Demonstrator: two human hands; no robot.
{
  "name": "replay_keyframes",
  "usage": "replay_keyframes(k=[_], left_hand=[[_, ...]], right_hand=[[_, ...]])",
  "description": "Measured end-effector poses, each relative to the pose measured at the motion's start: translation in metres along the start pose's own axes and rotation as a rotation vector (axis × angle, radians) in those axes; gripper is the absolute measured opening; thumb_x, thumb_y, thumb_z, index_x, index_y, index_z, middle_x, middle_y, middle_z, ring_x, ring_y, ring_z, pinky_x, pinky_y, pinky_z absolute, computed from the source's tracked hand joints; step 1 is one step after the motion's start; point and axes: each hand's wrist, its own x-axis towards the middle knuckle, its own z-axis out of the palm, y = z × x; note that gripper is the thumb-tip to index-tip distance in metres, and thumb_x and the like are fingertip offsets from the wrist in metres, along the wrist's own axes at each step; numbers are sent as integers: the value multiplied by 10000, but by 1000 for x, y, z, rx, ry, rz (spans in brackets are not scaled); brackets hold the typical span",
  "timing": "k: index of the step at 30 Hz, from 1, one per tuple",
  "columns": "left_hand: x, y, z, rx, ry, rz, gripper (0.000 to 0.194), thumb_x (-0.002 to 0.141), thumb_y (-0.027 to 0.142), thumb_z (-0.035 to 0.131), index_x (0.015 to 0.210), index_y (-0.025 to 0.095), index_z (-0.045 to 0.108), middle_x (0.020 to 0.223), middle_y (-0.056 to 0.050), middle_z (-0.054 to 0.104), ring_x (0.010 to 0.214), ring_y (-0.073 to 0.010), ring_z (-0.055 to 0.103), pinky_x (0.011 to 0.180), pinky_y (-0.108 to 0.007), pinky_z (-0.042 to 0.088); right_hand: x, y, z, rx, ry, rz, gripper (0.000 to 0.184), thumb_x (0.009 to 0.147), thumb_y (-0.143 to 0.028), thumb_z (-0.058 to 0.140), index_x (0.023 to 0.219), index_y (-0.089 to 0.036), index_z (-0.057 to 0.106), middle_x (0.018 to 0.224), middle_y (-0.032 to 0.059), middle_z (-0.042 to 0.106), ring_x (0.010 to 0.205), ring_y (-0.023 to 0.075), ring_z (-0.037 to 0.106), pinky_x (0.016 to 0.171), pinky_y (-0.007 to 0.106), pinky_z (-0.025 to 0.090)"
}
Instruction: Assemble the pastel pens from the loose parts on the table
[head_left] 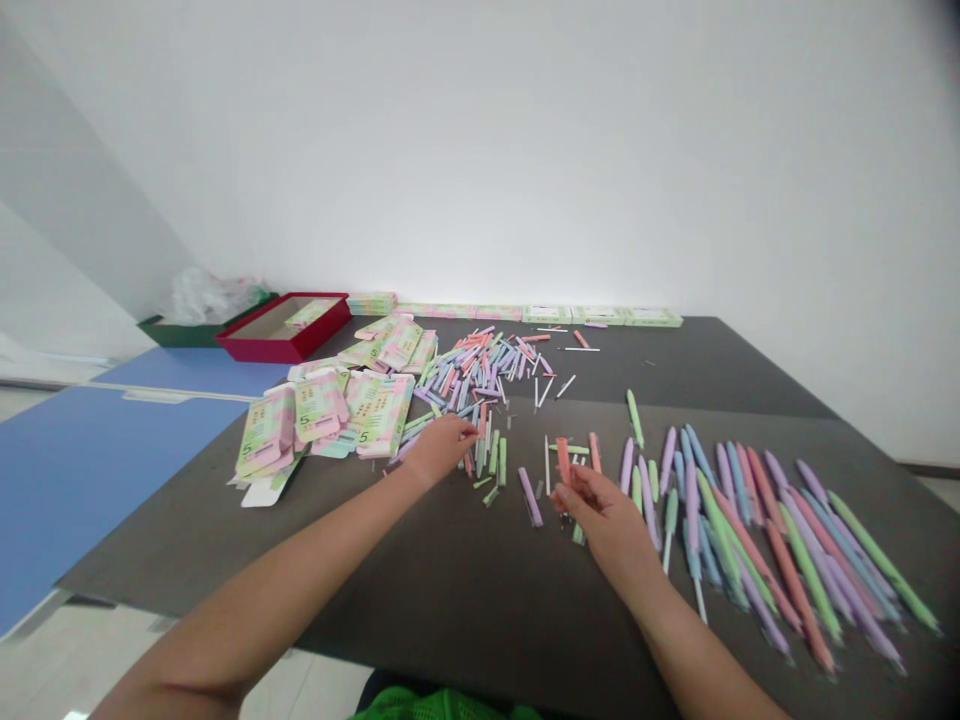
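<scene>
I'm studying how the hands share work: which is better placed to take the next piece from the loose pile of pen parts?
Probably the left hand: it is at the near edge of the pile of pen parts. The right hand is farther off and holds an orange pen piece.

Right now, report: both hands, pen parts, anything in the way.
Right hand holding orange pen part. Left hand at near edge of pen-part pile, grip unclear. Loose purple piece on table between hands.
</scene>
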Motion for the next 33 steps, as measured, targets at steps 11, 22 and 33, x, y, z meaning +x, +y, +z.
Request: replay_keyframes(k=[11,22,33], left_hand=[[62,28,12,211,-172,-180,274,756,285,528,896,128,705,976,-167,679,961,-249,617,833,-311,458],[73,37,15,20,-175,-255,232,672,215,557,815,97,696,903,-194,682,912,-302,627,741,-334,468],[-6,63,-15,-960,112,-110,330,778,470,453,726,160,554,600,33,487,536,-83,427,529,-191,362]], right_hand=[[5,8,1,-18,14,-7,316,769,-381,545,998,-174,614,790,41,677,721,200,621,662,306,467],[8,8,0,4,15,-26,283,775,-377,535,958,-177,616,757,40,672,697,202,617,644,312,472],[-1,0,8,-178,-61,-110,206,777,-296,526,912,-191,640,724,11,646,651,170,579,608,270,429]])
